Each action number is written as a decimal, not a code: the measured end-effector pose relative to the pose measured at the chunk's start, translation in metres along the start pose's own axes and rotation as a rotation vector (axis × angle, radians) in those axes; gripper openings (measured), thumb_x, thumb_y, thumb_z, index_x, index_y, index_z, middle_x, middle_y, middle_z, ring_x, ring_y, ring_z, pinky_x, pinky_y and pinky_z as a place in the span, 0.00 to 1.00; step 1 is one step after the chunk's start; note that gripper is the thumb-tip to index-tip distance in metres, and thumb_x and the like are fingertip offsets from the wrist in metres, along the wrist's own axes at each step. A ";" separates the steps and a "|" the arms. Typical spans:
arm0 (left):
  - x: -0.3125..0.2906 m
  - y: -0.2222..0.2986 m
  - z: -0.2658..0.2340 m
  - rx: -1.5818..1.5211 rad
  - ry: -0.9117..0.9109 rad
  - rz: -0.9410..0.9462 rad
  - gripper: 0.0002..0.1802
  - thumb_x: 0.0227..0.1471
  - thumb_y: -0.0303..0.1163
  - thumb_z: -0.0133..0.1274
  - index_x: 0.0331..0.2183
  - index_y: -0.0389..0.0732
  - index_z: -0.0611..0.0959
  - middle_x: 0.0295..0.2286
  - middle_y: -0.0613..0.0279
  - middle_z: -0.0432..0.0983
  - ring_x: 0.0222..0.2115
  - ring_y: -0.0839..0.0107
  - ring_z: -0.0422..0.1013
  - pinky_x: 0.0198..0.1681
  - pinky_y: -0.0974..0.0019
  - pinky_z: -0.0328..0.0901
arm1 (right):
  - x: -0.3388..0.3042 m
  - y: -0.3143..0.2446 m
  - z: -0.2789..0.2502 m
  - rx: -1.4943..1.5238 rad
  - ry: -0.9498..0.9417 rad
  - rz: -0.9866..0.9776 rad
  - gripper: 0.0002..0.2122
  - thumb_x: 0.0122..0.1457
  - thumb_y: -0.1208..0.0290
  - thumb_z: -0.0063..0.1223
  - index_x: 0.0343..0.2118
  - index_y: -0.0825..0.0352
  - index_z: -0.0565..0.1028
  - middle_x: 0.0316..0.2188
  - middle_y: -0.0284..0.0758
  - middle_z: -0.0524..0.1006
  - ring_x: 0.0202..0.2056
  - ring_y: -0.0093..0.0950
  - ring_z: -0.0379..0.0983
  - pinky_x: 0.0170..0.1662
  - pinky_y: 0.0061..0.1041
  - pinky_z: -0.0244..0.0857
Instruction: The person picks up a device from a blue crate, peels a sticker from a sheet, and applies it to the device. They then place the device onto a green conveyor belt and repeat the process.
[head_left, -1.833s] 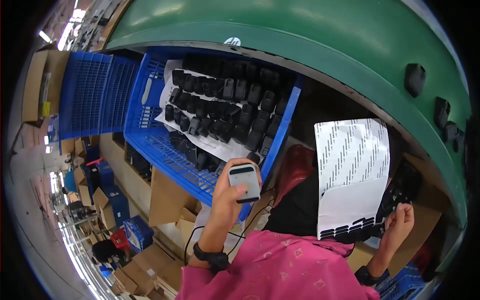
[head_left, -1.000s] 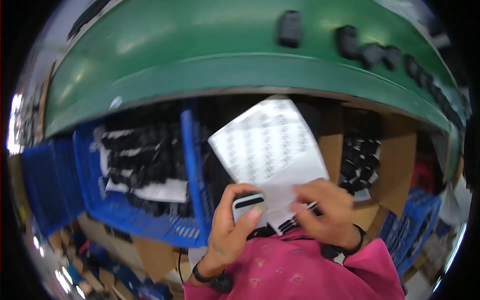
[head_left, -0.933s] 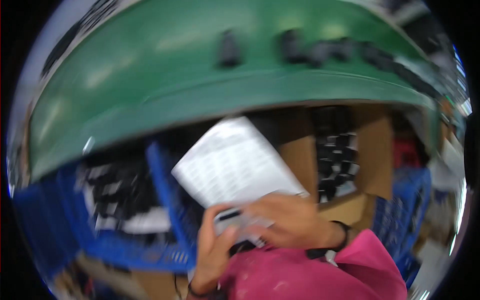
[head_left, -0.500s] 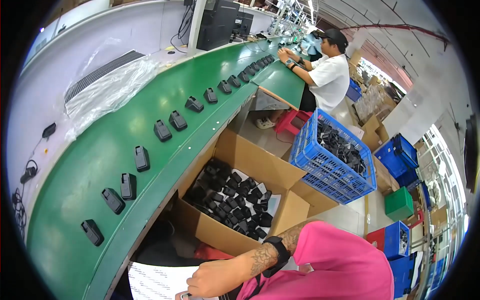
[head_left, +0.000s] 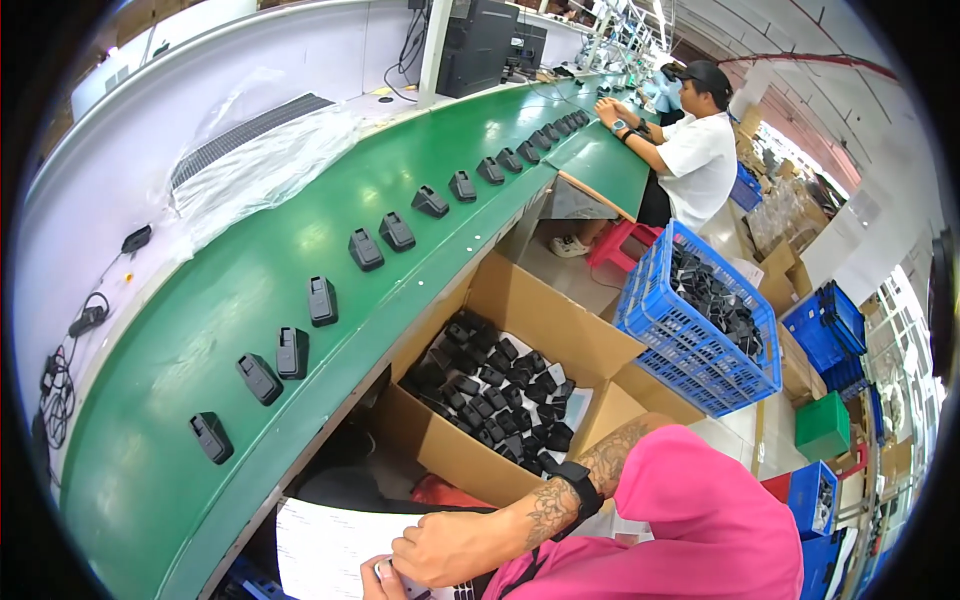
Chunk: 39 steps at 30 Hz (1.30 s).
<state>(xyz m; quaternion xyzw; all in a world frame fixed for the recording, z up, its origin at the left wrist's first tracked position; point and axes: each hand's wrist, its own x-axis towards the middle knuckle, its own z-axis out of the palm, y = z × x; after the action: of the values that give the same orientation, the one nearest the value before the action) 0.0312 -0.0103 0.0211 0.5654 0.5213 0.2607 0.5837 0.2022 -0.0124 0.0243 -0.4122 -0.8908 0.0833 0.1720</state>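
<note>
My right hand [head_left: 437, 548] is low in the picture, its back up and its fingers curled down over a white printed sheet [head_left: 318, 550]. A black band circles that wrist, below a pink sleeve. Only some fingers of my left hand [head_left: 382, 580] show at the lower edge, bent close against the right fingertips. A small pale bit lies between the fingertips, too small to name. Past the hands stands an open cardboard box [head_left: 560, 330] holding many black plastic parts [head_left: 500, 395]. Similar black plastic housings [head_left: 292, 353] stand in a spaced line along the green bench [head_left: 140, 440].
A blue crate [head_left: 700, 385] full of black parts stands right of the box. Farther along the bench a person in a white shirt [head_left: 700, 160] sits on a red stool [head_left: 622, 245]. Clear plastic wrap [head_left: 270, 165] lies by the wall; cables [head_left: 62, 375] hang at left.
The whole scene has shifted to the right in the picture as my head turned left. More of my left fingers shows beside the right hand. The housings keep their places on the bench.
</note>
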 end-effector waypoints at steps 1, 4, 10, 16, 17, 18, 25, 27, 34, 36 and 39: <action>0.000 -0.002 -0.002 0.001 0.006 0.003 0.21 0.61 0.43 0.37 0.35 0.33 0.74 0.27 0.58 0.68 0.27 0.70 0.61 0.32 0.66 0.60 | -0.002 0.002 0.000 0.030 -0.023 -0.005 0.08 0.45 0.71 0.50 0.22 0.72 0.69 0.20 0.37 0.68 0.20 0.30 0.69 0.23 0.30 0.65; -0.001 -0.011 -0.011 -0.021 -0.055 -0.083 0.21 0.60 0.43 0.40 0.39 0.32 0.75 0.31 0.55 0.71 0.31 0.68 0.65 0.37 0.66 0.62 | 0.000 0.016 0.000 0.219 -0.066 -0.017 0.11 0.48 0.68 0.53 0.24 0.73 0.70 0.21 0.38 0.70 0.23 0.35 0.71 0.26 0.32 0.66; -0.003 -0.024 -0.016 -0.449 -0.237 -0.400 0.23 0.57 0.38 0.49 0.47 0.30 0.74 0.42 0.54 0.72 0.43 0.67 0.67 0.48 0.67 0.60 | 0.001 0.027 -0.011 0.538 -0.279 -0.051 0.14 0.48 0.65 0.58 0.25 0.74 0.72 0.22 0.44 0.74 0.27 0.44 0.73 0.30 0.37 0.66; 0.006 -0.035 -0.016 -0.339 -0.361 -0.309 0.20 0.57 0.35 0.44 0.44 0.29 0.76 0.42 0.53 0.73 0.43 0.67 0.67 0.50 0.64 0.59 | 0.000 0.022 -0.006 0.367 -0.299 -0.122 0.11 0.46 0.67 0.56 0.17 0.71 0.74 0.17 0.41 0.75 0.22 0.41 0.74 0.25 0.38 0.66; 0.008 -0.040 -0.014 -0.323 -0.372 -0.288 0.19 0.57 0.35 0.44 0.43 0.29 0.76 0.42 0.53 0.74 0.43 0.67 0.68 0.50 0.64 0.59 | 0.000 0.018 -0.005 0.184 -0.304 -0.159 0.09 0.45 0.68 0.55 0.16 0.69 0.75 0.16 0.38 0.75 0.21 0.38 0.74 0.23 0.37 0.66; 0.010 -0.041 -0.012 -0.323 -0.374 -0.287 0.19 0.57 0.35 0.44 0.43 0.29 0.76 0.42 0.53 0.74 0.43 0.67 0.68 0.50 0.64 0.59 | 0.000 0.012 -0.002 0.182 -0.303 -0.158 0.09 0.45 0.68 0.55 0.16 0.69 0.75 0.16 0.38 0.75 0.21 0.38 0.74 0.23 0.37 0.66; 0.012 -0.043 -0.004 -0.166 -0.375 -0.250 0.23 0.59 0.40 0.41 0.45 0.29 0.75 0.43 0.51 0.73 0.44 0.66 0.68 0.50 0.63 0.60 | 0.007 -0.001 -0.001 -0.043 -0.424 -0.297 0.07 0.43 0.68 0.53 0.14 0.60 0.78 0.16 0.30 0.76 0.21 0.28 0.74 0.22 0.29 0.63; 0.008 -0.053 -0.003 -0.164 -0.359 -0.234 0.24 0.60 0.42 0.40 0.46 0.30 0.75 0.44 0.51 0.72 0.44 0.65 0.68 0.50 0.62 0.60 | 0.011 -0.003 -0.006 -0.056 -0.431 -0.284 0.07 0.44 0.67 0.52 0.16 0.61 0.78 0.17 0.31 0.76 0.22 0.28 0.74 0.24 0.29 0.63; 0.001 -0.033 0.005 -0.206 0.026 -0.018 0.23 0.56 0.43 0.40 0.44 0.32 0.71 0.36 0.56 0.70 0.37 0.69 0.66 0.44 0.68 0.60 | 0.008 0.011 -0.042 0.160 -0.062 -0.074 0.05 0.46 0.71 0.49 0.24 0.67 0.72 0.22 0.37 0.74 0.24 0.31 0.74 0.25 0.26 0.67; 0.006 -0.003 0.002 -0.135 0.075 0.050 0.24 0.58 0.43 0.36 0.43 0.32 0.72 0.34 0.56 0.70 0.37 0.69 0.66 0.44 0.68 0.59 | 0.000 0.013 -0.043 0.168 0.117 0.078 0.05 0.49 0.71 0.53 0.23 0.66 0.71 0.22 0.33 0.72 0.24 0.28 0.71 0.24 0.23 0.66; 0.006 -0.008 0.002 -0.311 0.088 0.043 0.25 0.58 0.46 0.35 0.44 0.33 0.71 0.35 0.55 0.72 0.37 0.69 0.66 0.44 0.68 0.59 | 0.007 0.001 -0.040 0.585 0.230 0.406 0.08 0.46 0.78 0.61 0.30 0.71 0.75 0.23 0.35 0.75 0.20 0.25 0.73 0.23 0.20 0.66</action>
<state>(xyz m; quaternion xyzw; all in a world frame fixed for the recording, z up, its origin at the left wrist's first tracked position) 0.0329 -0.0077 0.0118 0.4672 0.4875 0.3753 0.6350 0.2134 -0.0060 0.0629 -0.5204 -0.7044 0.3199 0.3616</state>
